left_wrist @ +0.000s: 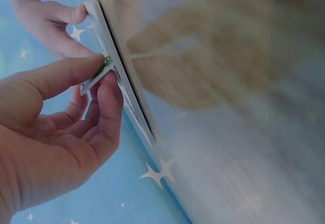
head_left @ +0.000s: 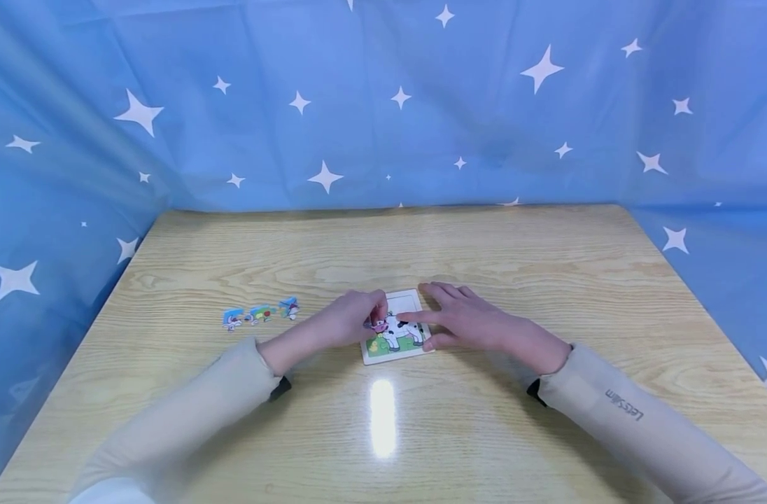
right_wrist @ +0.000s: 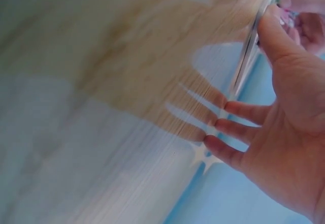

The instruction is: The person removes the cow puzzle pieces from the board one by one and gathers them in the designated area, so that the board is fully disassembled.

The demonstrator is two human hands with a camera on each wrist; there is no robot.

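A cow jigsaw board (head_left: 404, 302) with a pale frame lies on the table, its upper part bare and the cow's body and green grass in the lower part. At the board's left side my left hand (head_left: 350, 316) pinches a puzzle piece (left_wrist: 96, 76) between thumb and fingers. In the left wrist view that piece is tilted against the board's surface. My right hand (head_left: 468, 320) rests at the board's right side with straight fingers. Its index finger reaches over the cow picture, and in the right wrist view the other fingertips (right_wrist: 216, 144) touch the tabletop.
Several loose puzzle pieces (head_left: 262, 313) with blue and green print lie in a row left of my left hand. The wooden table (head_left: 484, 252) is bounded by a blue star-printed curtain (head_left: 371, 105) behind and at both sides.
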